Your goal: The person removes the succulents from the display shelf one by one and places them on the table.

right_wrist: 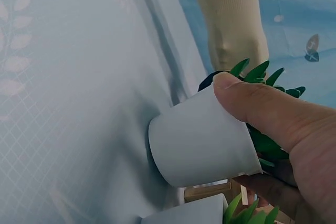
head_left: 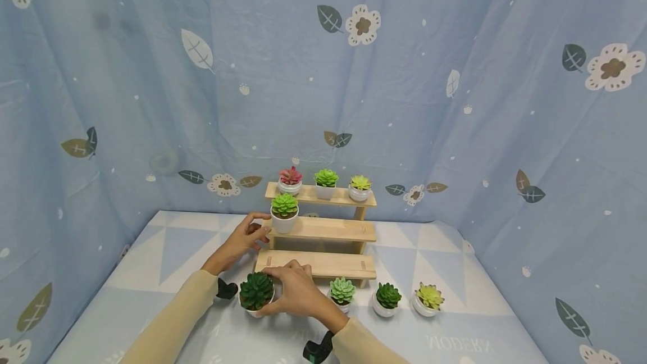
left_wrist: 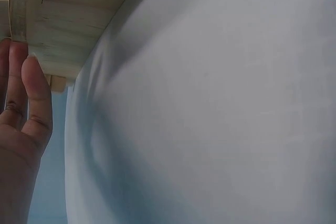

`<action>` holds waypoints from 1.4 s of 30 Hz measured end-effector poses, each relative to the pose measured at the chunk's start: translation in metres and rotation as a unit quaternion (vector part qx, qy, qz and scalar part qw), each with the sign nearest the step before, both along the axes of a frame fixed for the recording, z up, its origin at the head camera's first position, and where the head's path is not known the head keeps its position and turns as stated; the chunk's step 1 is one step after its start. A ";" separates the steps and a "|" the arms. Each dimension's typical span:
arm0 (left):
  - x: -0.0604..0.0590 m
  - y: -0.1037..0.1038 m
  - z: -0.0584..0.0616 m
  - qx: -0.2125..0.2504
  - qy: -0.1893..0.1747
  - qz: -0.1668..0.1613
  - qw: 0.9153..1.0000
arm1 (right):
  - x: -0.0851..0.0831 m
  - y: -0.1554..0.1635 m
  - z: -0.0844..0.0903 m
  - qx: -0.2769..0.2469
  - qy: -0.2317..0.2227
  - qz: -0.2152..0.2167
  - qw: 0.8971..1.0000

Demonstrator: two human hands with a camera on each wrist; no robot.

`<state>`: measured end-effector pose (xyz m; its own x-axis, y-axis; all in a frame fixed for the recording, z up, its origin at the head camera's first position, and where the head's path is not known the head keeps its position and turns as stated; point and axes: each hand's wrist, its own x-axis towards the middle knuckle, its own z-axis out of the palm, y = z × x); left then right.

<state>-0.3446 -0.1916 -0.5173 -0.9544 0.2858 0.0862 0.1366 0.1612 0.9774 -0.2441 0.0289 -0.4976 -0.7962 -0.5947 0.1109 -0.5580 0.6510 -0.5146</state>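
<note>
My right hand [head_left: 295, 291] grips the white pot [right_wrist: 202, 140] of a dark green potted succulent [head_left: 256, 291] between thumb and fingers. The pot's base is close to the tablecloth, in front of the wooden tiered stand [head_left: 318, 263]. At the stand's left end is my left hand [head_left: 242, 242], its fingertips [left_wrist: 34, 69] at the wood's edge and nothing held. Just beside it, a bright green potted succulent [head_left: 284, 221] sits at the left of the middle shelf. The lowest shelf bears no pots.
The top shelf carries red [head_left: 290, 181], green [head_left: 326, 184] and yellow-green [head_left: 360, 188] potted succulents. Right of my right hand, a pale green [head_left: 342, 294], a dark green [head_left: 387, 299] and a yellowish [head_left: 428, 298] potted succulent stand in a row. A patterned curtain [head_left: 283, 72] hangs behind.
</note>
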 end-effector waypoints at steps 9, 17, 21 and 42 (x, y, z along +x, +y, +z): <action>-0.002 0.000 -0.002 -0.004 0.002 -0.001 1.000 | -0.001 0.000 0.001 0.023 -0.016 -0.012 1.000; -0.004 0.000 -0.001 0.001 -0.008 -0.004 1.000 | 0.002 -0.003 0.004 0.040 0.008 -0.024 0.999; -0.004 -0.001 -0.002 0.000 -0.005 -0.006 1.000 | 0.003 -0.004 0.005 0.044 0.015 -0.025 0.999; -0.002 0.000 -0.001 0.004 -0.013 -0.002 1.000 | -0.020 0.033 0.043 -0.050 -0.040 0.027 0.998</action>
